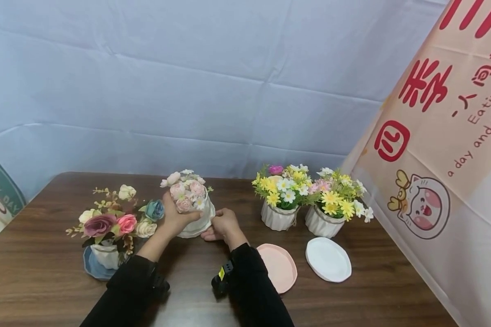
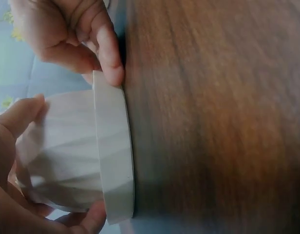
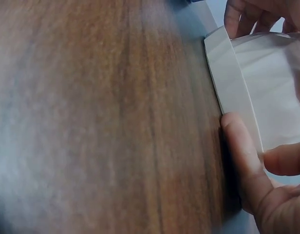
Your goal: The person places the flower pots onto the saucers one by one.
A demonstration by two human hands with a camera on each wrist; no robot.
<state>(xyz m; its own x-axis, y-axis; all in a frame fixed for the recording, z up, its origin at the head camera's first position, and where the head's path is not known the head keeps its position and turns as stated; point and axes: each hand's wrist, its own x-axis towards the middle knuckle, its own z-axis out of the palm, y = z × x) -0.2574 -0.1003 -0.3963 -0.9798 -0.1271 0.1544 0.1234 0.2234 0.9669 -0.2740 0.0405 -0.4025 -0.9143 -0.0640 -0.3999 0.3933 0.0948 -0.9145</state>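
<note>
Flowerpot (image 2: 69,144) within curled left hand (image 1: 175,218), white saucer (image 2: 116,153) beneath in pinch of right hand (image 1: 225,225)

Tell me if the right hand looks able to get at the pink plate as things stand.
Probably yes, once it lets go: the right hand pinches the white saucer under a flowerpot. The pink plate lies near the right sleeve, which hides part of it; nothing shows on top.

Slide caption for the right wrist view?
Right hand pinches a shallow white saucer; left hand grips a round white pot.
</note>
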